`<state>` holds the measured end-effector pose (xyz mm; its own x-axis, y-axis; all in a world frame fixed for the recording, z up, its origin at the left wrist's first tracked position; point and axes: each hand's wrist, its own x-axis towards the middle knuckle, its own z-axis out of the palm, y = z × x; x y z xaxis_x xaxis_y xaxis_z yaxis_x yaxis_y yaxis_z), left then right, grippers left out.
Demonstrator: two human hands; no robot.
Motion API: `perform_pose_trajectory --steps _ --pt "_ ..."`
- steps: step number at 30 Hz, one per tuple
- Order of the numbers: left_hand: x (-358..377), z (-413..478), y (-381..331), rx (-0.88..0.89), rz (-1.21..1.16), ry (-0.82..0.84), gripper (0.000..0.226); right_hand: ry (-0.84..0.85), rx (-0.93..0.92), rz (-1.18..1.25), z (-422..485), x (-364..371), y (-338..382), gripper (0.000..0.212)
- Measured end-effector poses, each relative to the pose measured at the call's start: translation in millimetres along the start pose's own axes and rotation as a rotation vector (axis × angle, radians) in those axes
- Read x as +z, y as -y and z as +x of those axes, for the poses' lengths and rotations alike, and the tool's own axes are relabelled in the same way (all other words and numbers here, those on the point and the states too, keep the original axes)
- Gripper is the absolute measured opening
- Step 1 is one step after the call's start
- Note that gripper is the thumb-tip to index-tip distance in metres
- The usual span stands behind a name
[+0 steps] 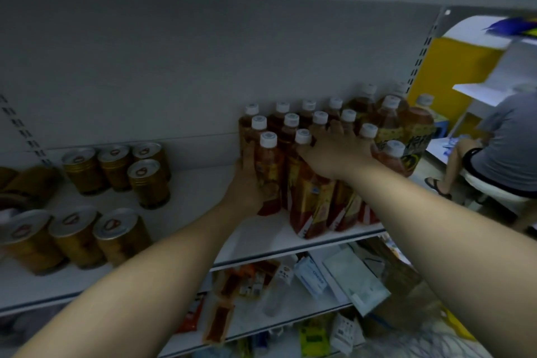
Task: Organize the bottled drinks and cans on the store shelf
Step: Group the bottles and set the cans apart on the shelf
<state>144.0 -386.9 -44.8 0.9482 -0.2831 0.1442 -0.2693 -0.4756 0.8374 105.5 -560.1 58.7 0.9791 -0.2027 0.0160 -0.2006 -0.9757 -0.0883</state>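
gripping the front-left bottle, the left hand curls round it toward the right end of the shelf; the right hand lies spread across neighbouring bottles, fingertips hidden behind caps; labels blurred.

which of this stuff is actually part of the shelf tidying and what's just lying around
Part of the job:
white-capped plastic bottles of reddish-brown drink; gold metal cans with silver pull-tab lids; white metal shelf; left hand gripping a front bottle; right hand resting on the bottles.

Just lying about:
mixed packets and boxes on the lower shelf; seated person in a grey shirt.
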Motion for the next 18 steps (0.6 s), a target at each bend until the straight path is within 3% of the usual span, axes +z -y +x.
perform_pose_trajectory --steps 4,7,10,13,18 --pt "-23.0 -14.2 -17.2 0.006 0.019 0.117 0.112 0.064 0.025 0.026 -2.8 -4.6 4.1 0.071" --pt "-57.9 -39.1 -29.1 -0.006 0.186 0.191 0.091 0.129 0.051 0.049 -2.3 -15.9 8.1 0.082" --pt "-108.9 -62.0 -8.4 -0.033 0.485 0.148 0.079 -0.058 -0.082 0.020 -4.2 -28.1 34.5 0.071" --pt "-171.0 -91.4 11.7 -0.117 0.576 0.081 0.069 -0.239 -0.289 0.146 -17.0 -27.5 91.3 0.060" --pt "-258.7 -140.6 66.1 -0.238 0.717 0.039 0.078 0.048 -0.576 0.242 -66.3 18.6 205.0 0.079"
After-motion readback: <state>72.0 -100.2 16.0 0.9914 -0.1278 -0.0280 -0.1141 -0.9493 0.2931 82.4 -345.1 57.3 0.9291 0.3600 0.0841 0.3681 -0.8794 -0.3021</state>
